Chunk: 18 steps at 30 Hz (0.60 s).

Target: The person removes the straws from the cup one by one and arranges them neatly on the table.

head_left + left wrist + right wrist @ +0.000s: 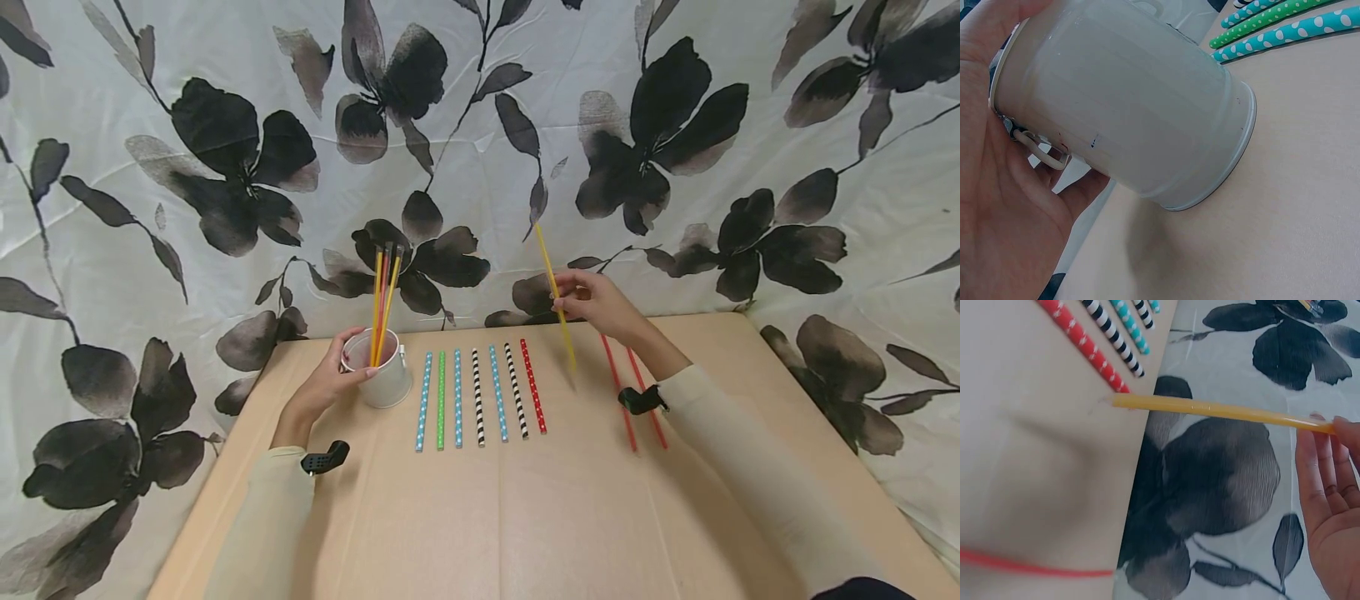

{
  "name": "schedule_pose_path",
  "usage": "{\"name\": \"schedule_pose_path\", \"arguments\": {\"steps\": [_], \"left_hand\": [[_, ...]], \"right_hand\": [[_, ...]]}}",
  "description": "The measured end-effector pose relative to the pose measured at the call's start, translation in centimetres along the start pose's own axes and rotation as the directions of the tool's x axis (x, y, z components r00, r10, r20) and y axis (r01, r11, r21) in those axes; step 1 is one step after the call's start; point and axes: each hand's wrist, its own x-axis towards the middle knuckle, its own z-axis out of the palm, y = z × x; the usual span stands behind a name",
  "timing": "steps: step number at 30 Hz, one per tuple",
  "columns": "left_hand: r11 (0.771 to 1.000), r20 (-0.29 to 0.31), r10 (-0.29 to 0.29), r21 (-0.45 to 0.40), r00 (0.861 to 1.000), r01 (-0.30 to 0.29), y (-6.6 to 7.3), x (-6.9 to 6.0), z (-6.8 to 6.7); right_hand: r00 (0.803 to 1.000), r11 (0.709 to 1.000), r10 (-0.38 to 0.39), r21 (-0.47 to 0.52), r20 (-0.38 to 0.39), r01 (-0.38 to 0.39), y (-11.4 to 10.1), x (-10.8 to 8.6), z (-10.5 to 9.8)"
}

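Observation:
My left hand grips the rim of a small white metal bucket, which stands at the table's left rear. Several yellow and red plastic straws lean upright inside it. In the left wrist view the bucket's wall fills the middle, its handle beside my palm. My right hand pinches a yellow straw between thumb and fingers, held above the table's back edge. The right wrist view shows this yellow straw sticking out from my fingertips, its lower end over the table.
A row of patterned paper straws lies mid-table: blue dotted, green dotted, black-and-white striped and red. Two plain red straws lie under my right forearm. A floral curtain hangs behind the table.

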Motion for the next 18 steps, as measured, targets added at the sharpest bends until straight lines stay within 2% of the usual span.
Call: {"name": "schedule_pose_path", "arguments": {"steps": [9, 18], "left_hand": [[1.000, -0.006, 0.009, 0.002, 1.000, -0.009, 0.1, 0.0, 0.0], [1.000, 0.005, 0.022, 0.003, 1.000, -0.022, -0.2, 0.2, -0.1]], "right_hand": [[0.998, 0.994, 0.066, -0.089, 0.018, -0.064, 0.9, -1.9, -2.8], [0.992, 0.983, 0.124, -0.135, -0.019, -0.125, 2.6, -3.5, -5.6]]}}
